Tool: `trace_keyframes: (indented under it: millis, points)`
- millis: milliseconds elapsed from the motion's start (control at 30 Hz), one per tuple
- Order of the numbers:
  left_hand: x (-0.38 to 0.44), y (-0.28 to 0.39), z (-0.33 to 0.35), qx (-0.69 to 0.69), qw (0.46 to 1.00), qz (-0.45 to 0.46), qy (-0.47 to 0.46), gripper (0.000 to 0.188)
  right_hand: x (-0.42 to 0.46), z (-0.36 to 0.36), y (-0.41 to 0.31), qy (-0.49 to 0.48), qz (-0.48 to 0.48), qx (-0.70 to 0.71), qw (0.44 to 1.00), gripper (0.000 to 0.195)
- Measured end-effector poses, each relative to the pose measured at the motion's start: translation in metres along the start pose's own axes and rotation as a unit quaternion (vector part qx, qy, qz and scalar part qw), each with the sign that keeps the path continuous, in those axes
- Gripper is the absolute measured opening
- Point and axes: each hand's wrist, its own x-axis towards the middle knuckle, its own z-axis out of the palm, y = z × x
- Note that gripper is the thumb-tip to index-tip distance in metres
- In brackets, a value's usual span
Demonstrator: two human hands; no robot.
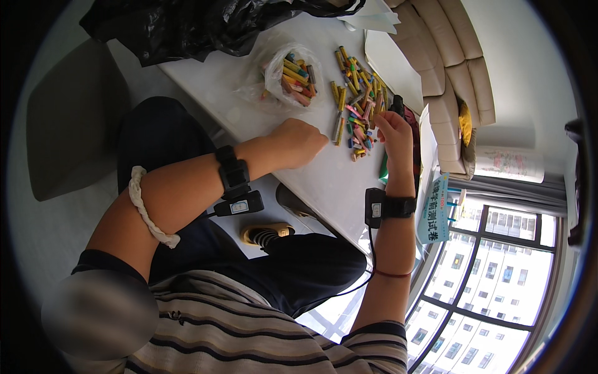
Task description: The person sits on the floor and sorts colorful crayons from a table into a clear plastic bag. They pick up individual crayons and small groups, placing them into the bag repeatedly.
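Observation:
My left hand [299, 142] rests as a loose fist near the front edge of the white table [252, 124]. Its fingers curl under, so whether it holds anything is hidden. At the far side of a loose heap of crayons [352, 77], my right hand [396, 130] pinches a brownish crayon [377, 105] between thumb and fingers. Many crayons in the heap have yellow wrappers; short pink, blue and green stubs lie towards me. Beyond my left hand stands an open clear plastic bag [273, 93] with mixed crayons [299, 77] inside.
A black plastic bag [187, 30] covers the table's far left. White paper [390, 56] lies behind the heap, and a light-blue printed sheet [432, 210] overhangs on the right. A dark stool [74, 121] stands left; a beige sofa [434, 51] is beyond. Cables run from both wrist devices.

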Motion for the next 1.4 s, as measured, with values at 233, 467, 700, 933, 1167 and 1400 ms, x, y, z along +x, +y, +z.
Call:
trace_keyframes:
  millis: [233,467,700,933,1167,1400]
  points:
    - [0.000,0.001,-0.002,-0.003,1.000,0.002,-0.008,0.006,0.012,0.021,-0.026,-0.059,-0.054,0.013,0.997,0.018]
    - [0.000,0.001,-0.001,0.008,1.000,-0.007,-0.025,0.006,0.013,0.046,-0.057,-0.099,-0.069,0.004,0.993,0.018]
    - [-0.001,0.003,-0.004,-0.002,1.000,-0.007,-0.026,0.005,0.020,0.069,-0.064,-0.143,-0.096,-0.035,0.984,0.021]
    - [-0.006,0.003,-0.040,-0.070,0.996,-0.050,-0.014,0.008,0.032,0.085,-0.059,-0.197,-0.098,-0.070,0.973,0.019]
    - [-0.016,-0.013,-0.090,-0.118,0.975,-0.103,0.154,0.006,0.043,0.095,-0.045,-0.203,-0.116,-0.045,0.971,0.022]
    - [-0.020,-0.047,-0.105,-0.025,0.917,-0.200,0.344,0.022,0.041,0.110,-0.048,-0.210,-0.127,-0.050,0.968,0.022]
